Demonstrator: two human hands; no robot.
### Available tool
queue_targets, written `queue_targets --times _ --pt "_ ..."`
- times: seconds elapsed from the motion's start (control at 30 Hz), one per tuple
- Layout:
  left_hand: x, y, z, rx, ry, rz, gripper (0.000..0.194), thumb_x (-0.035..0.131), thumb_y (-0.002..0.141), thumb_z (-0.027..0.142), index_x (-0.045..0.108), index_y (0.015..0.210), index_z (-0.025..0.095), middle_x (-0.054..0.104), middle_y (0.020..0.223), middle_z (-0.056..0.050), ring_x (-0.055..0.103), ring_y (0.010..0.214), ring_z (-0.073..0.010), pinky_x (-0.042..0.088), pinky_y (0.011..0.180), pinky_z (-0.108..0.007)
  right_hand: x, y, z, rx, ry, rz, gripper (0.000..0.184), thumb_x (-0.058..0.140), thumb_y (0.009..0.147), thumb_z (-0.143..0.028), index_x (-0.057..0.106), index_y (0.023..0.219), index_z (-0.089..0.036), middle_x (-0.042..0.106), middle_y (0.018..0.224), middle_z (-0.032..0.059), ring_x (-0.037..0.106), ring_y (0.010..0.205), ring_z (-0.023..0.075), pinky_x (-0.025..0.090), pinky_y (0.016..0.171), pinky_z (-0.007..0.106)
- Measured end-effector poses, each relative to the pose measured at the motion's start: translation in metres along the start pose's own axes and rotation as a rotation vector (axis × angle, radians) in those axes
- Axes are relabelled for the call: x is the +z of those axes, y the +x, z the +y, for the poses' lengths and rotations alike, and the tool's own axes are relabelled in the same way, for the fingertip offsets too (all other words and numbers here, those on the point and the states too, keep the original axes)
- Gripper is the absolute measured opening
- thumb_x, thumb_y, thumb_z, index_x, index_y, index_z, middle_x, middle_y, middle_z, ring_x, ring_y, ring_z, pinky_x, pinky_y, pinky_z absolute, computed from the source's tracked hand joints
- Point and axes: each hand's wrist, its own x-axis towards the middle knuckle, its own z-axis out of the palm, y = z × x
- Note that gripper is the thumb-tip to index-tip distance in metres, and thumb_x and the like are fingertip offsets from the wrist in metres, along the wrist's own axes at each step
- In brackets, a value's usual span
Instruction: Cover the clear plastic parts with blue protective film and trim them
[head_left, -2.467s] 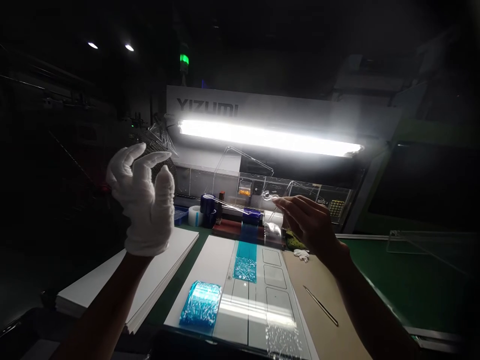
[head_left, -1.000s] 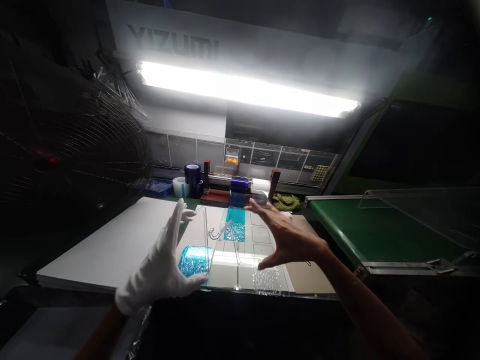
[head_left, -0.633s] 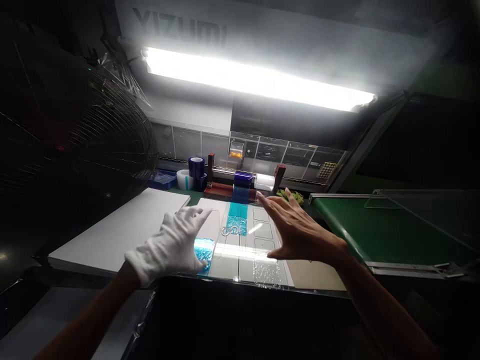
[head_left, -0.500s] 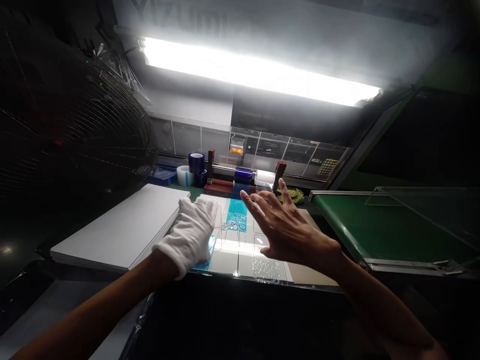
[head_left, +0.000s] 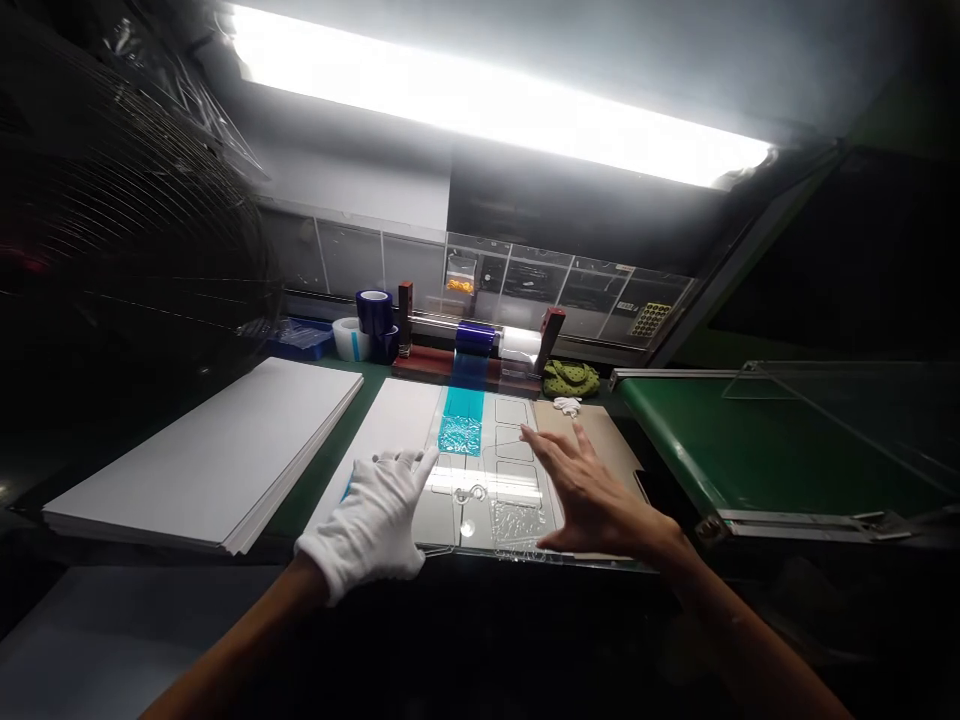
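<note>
A thin clear panel with a small curled mark near its middle is held level, its outline faint against the bright work surface. My left hand, in a white glove, grips the panel's left side between thumb and fingers. My bare right hand curves around the right side, thumb and index fingertip spread along the edge; exact contact is hard to see. Beyond the hands, blue film runs from a blue roll. Crinkled clear film lies near my right thumb.
A stack of white sheets lies left, beside a fan. Tape rolls stand behind. A dispenser post, green dotted pouch and white glove are at the back right. A green conveyor belt is right.
Both hands have drawn back toward me. The curled mark has gone from over the blue film to nearer the table's front edge. My view has tilted downward.
</note>
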Motion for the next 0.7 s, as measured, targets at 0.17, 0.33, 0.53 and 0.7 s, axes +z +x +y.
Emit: queue_targets --times 0.17,0.33,0.53,0.7 --pt "-0.004 0.012 0.003 -0.011 0.025 -0.079 0.11 0.066 0.051 0.047 0.018 0.144 0.012 0.043 0.127 -0.025 0.045 0.109 -0.0451 0.031 0.088 -0.058 -0.006 -0.008 0.011 0.039 -0.041 -0.025 0.125 0.077 0.061 -0.039 -0.013 0.145 -0.018 0.037 0.142 0.0162 0.029 0.131 0.0364 -0.002 0.106 0.067" --pt "0.033 0.012 0.008 0.16 -0.533 -0.224 0.113 0.07 0.052 0.044 0.009 0.145 0.026 0.029 0.145 -0.011 0.032 0.129 -0.0324 0.032 0.104 -0.042 0.027 -0.04 0.064 0.133 0.473 -0.248 0.132 0.076 0.055 -0.056 -0.011 0.146 -0.02 0.034 0.142 0.016 0.024 0.135 0.0361 0.013 0.11 0.057" --pt "0.093 0.056 0.066 -0.654 -0.418 0.003 0.117 0.068 0.044 0.058 0.023 0.138 0.004 0.034 0.133 -0.025 0.038 0.12 -0.0433 0.039 0.092 -0.053 0.092 -0.046 0.153 0.474 0.35 -0.063 0.129 0.073 0.058 -0.056 -0.017 0.144 -0.023 0.034 0.141 0.0158 0.025 0.134 0.0337 -0.001 0.108 0.06" --pt "0.135 0.063 0.096 -0.707 -0.769 -0.011 0.109 0.063 0.056 0.057 0.012 0.141 0.011 0.034 0.132 -0.021 0.037 0.125 -0.0403 0.039 0.098 -0.052 0.155 -0.03 0.269 0.829 0.244 0.005 0.127 0.072 0.06 -0.049 -0.019 0.143 -0.021 0.035 0.14 0.0183 0.03 0.131 0.0337 0.007 0.105 0.063"
